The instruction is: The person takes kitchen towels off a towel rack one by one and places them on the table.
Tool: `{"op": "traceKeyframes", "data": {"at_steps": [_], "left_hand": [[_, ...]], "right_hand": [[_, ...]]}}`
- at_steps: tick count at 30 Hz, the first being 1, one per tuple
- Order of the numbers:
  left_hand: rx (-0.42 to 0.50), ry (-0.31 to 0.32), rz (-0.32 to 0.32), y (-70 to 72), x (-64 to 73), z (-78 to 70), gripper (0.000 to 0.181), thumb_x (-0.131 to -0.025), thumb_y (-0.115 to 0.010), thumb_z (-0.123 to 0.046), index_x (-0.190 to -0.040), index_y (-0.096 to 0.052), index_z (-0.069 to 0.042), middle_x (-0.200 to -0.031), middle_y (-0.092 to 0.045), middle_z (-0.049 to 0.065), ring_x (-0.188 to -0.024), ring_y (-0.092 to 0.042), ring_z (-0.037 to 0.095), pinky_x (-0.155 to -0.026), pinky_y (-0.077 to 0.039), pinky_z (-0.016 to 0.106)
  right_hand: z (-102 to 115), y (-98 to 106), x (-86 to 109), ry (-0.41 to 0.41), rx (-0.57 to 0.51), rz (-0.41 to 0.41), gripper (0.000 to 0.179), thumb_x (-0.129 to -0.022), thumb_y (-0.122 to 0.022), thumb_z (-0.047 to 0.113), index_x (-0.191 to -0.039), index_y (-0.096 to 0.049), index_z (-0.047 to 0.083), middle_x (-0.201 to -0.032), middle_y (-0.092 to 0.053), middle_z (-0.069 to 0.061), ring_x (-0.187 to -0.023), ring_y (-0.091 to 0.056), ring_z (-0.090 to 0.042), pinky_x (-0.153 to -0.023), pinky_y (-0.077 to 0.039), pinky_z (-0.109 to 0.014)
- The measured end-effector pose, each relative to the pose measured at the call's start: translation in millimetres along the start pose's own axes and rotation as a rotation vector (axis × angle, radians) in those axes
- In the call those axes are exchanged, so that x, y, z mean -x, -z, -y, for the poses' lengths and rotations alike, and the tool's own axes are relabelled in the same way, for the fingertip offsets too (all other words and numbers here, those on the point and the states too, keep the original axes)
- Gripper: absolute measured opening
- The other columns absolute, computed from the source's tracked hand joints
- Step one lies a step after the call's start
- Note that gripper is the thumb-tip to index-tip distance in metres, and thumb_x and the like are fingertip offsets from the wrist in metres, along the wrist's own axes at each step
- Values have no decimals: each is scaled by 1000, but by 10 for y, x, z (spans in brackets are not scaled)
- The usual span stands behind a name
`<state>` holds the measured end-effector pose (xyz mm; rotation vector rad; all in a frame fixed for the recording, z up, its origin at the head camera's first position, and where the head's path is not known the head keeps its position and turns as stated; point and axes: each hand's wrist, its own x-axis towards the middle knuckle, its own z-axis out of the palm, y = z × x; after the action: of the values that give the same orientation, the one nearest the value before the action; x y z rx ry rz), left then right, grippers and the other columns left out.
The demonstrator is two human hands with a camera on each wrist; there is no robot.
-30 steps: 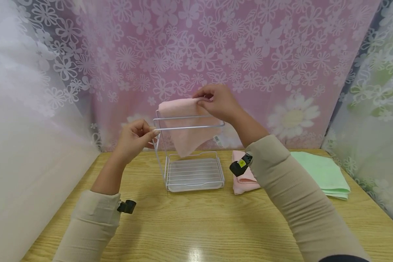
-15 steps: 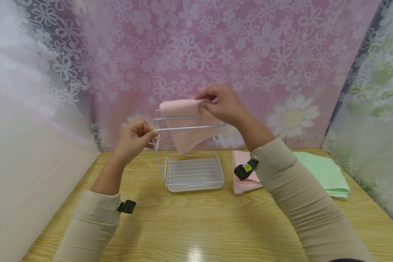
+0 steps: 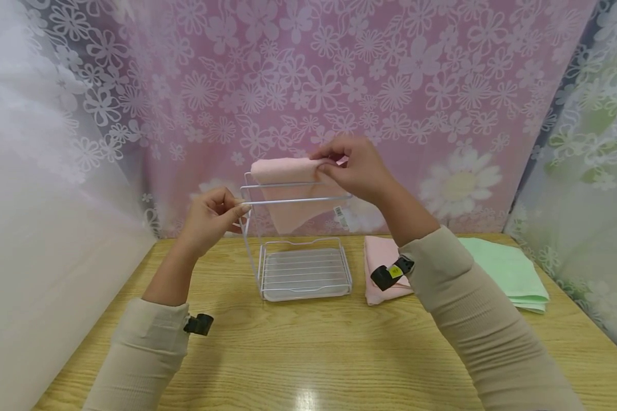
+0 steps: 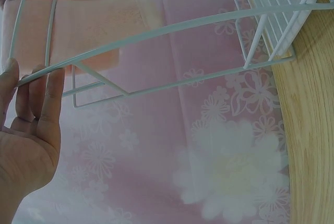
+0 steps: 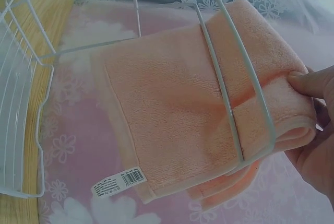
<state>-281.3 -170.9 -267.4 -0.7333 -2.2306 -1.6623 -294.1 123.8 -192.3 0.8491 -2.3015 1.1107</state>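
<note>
A white wire rack [image 3: 300,200] stands on the table, with two bars at its top. My left hand [image 3: 211,221] pinches its upper left corner between thumb and fingers; the left wrist view shows the same hold on the wire [image 4: 156,32]. A pink towel [image 3: 283,170] hangs folded over at the rack's top, behind the front bar. Its upper right end is pinched by my right hand [image 3: 359,170]. In the right wrist view, the towel's terry surface [image 5: 167,96] hangs past the bars, and a white barcode label [image 5: 120,181] sticks out from its edge.
The rack's base holds a translucent tray [image 3: 305,274] under wire slats. Right of it lie a folded pink towel [image 3: 377,251], partly hidden by my right wrist camera, and a folded green cloth [image 3: 506,271]. A floral curtain [image 3: 308,68] hangs behind the wooden table [image 3: 298,354].
My right hand has shifted slightly right and down, still pinching the towel. The towel's hanging lower corner has risen a little. My left hand and the rack have stayed put.
</note>
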Motion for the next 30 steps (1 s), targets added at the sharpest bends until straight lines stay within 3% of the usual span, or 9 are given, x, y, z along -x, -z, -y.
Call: {"op": "traceKeyframes", "data": {"at_steps": [6,15,23,30], "left_hand": [[-8,9,5,-1,5,-10,19,-93,-67,-5,-83,-56,7,-84,-65,21,-68,-67,24,-64,-62,36],[-5,10,6,2,9,-7,21,-93,-66,-6,-83,-55,8,-82,-67,0,-70,-67,23,-64,-62,36],[2,0,6,5,7,-5,19,-93,-66,-4,-83,-55,8,-88,-66,21,-68,-67,19,-63,-62,35],[-2,0,5,1,1,-10,19,-93,-66,-3,-82,-56,8,-86,-65,22,-67,-67,19,-63,-61,34]], "right_hand": [[-14,2,54,17,-12,-10,12,-89,-69,3,-100,-76,3,-95,-69,-7,-83,-58,-17,-73,-56,-32],[8,22,135,11,-40,-6,14,-90,-69,3,-102,-75,3,-101,-67,-8,-86,-57,-17,-72,-56,-24],[12,34,198,66,-84,-17,13,-90,-69,1,-101,-75,2,-102,-69,-9,-86,-59,-17,-69,-55,-22],[13,63,245,78,-92,-27,13,-89,-69,2,-100,-76,3,-100,-70,-6,-87,-61,-14,-70,-57,-23]]}}
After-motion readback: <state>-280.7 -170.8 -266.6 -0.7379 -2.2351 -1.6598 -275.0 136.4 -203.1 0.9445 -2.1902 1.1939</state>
